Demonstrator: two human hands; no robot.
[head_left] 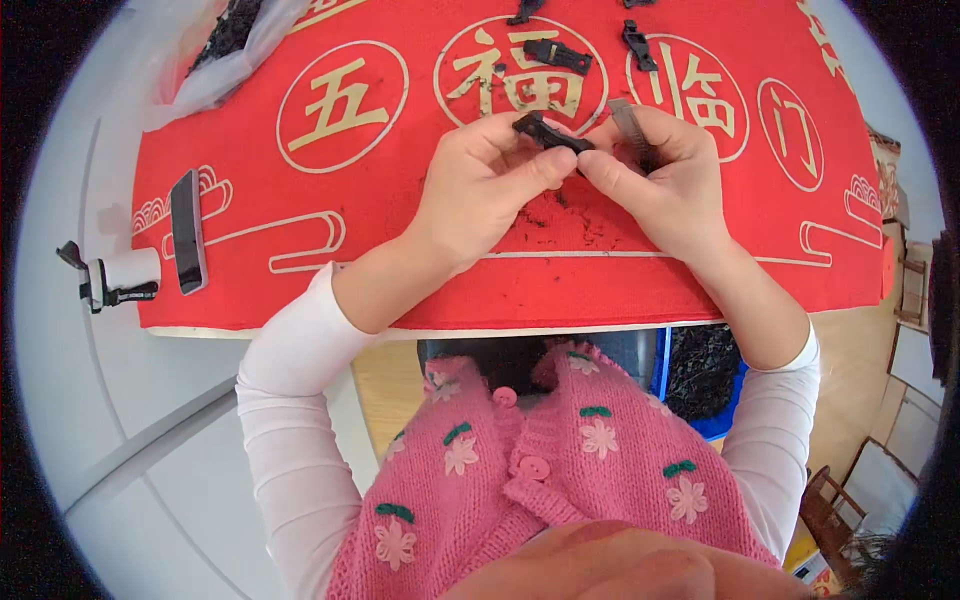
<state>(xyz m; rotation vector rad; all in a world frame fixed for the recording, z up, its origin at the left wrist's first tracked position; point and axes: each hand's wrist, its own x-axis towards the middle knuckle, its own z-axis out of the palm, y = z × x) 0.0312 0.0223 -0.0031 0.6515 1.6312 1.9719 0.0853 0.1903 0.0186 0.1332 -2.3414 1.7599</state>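
Over the red mat [440, 295], a small black plastic clip-like part [550, 134] is pinched between the thumb and fingers of my left hand [465, 195]. My right hand [675, 190] is closed around a flat grey metal blade-like tool [626, 122], which sticks up past the curled fingers. Its thumb tip meets the near end of the black part. The tool's lower end is hidden by the hand. Beyond my hands lie similar pieces, among them a black part [557, 56] and another black part [638, 46]. Dark shavings [560, 220] are scattered below my hands.
A clear plastic bag [185, 95] with black pieces stands at the far left. Nearer are a phone [187, 232] and a white object with a black strap [122, 278]. Under the table's front edge, by my right arm, is a blue crate [662, 362] of black bits.
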